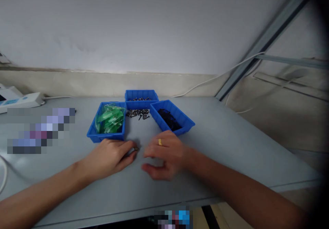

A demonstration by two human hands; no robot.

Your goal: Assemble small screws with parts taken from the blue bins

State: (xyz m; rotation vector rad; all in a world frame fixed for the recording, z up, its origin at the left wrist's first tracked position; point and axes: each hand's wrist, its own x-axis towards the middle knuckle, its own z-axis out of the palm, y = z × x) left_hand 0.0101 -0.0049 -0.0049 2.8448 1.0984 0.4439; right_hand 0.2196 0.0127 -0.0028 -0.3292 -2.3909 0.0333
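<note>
My left hand (pixel 115 155) is pinched shut on a small metal piece (pixel 136 148), just in front of the left blue bin, which holds green plastic bags (pixel 110 119). To its right, my right hand (pixel 164 157), with a ring on one finger, has its thumb and fingers apart and nothing visible between them. It is in front of the right blue bin (pixel 186 122), which has dark small parts (pixel 169 118) inside. Behind, a third blue bin (pixel 141 94) contains small metal parts. Loose dark screws (pixel 138 113) lie in a pile between the bins.
The grey table (pixel 64 188) meets a wall at the back. A white power strip (pixel 23 100) lies at the far left, near a pixelated object (pixel 43 131). A metal frame post (pixel 241 61) rises at the right, with a white cable (pixel 205 81) running to it.
</note>
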